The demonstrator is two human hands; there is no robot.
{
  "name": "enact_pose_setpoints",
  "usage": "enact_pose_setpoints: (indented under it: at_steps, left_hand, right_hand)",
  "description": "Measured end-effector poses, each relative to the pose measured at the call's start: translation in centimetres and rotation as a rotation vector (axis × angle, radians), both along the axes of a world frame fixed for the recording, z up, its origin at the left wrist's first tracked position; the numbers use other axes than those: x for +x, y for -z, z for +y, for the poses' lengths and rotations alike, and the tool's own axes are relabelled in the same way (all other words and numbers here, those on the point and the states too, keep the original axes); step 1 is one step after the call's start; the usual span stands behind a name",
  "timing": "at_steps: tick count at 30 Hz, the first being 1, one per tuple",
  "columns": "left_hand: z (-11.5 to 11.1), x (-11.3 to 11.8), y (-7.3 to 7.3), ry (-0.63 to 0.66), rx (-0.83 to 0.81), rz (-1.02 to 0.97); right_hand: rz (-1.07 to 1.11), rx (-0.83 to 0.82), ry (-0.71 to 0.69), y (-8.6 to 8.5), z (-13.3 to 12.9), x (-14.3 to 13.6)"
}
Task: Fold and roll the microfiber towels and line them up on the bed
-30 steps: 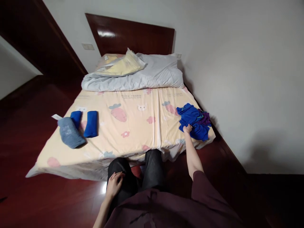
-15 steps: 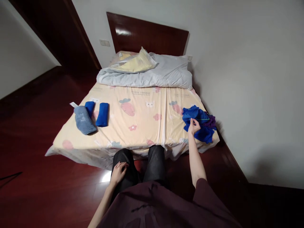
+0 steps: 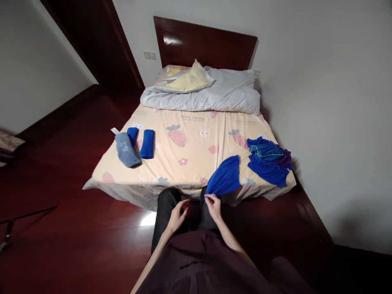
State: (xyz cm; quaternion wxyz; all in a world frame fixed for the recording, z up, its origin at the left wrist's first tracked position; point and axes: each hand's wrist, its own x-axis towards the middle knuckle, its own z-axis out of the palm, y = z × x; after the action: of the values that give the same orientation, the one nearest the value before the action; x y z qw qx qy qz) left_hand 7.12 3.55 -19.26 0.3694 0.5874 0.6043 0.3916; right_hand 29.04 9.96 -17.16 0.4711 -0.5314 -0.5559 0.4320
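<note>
My right hand [image 3: 213, 205] pinches one corner of a blue towel [image 3: 225, 175], whose far end trails over the front edge of the bed. Left of it, my left hand [image 3: 178, 215] hovers above my lap with its fingers apart and nothing in them. A crumpled pile of blue cloths [image 3: 268, 159] lies at the bed's right side, with a green-edged piece on top and a purple cloth [image 3: 286, 158] partly beneath. At the left are a rolled blue towel [image 3: 147, 143], a second blue roll [image 3: 132, 134] and a grey-blue rolled towel [image 3: 126, 150] with lettering and a white tag.
The bed [image 3: 190, 163] has a yellow sheet with carrot prints. A folded grey quilt [image 3: 232, 92] and a yellow pillow [image 3: 190, 79] rest by the dark headboard [image 3: 205, 43]. A white wall [image 3: 330, 102] runs along the right. A black stand leg [image 3: 30, 214] is on the floor at left.
My right hand has drawn a blue towel out of the pile and back toward my lap. My left hand has lifted off my thigh and moved toward it. The view has shifted left.
</note>
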Motion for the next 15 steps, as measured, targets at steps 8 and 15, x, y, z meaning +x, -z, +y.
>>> enact_pose_setpoints:
  at_steps: [8, 15]
  left_hand:
    - [0.7, 3.5, -4.8, 0.267, 0.235, 0.054]
    - [0.1, 3.8, -6.3, 0.216, 0.221, 0.060]
  right_hand:
    - [-0.019, 0.048, -0.277, -3.0, -4.5, -0.4]
    - [0.088, -0.078, -0.314, -4.3, -4.1, -0.3]
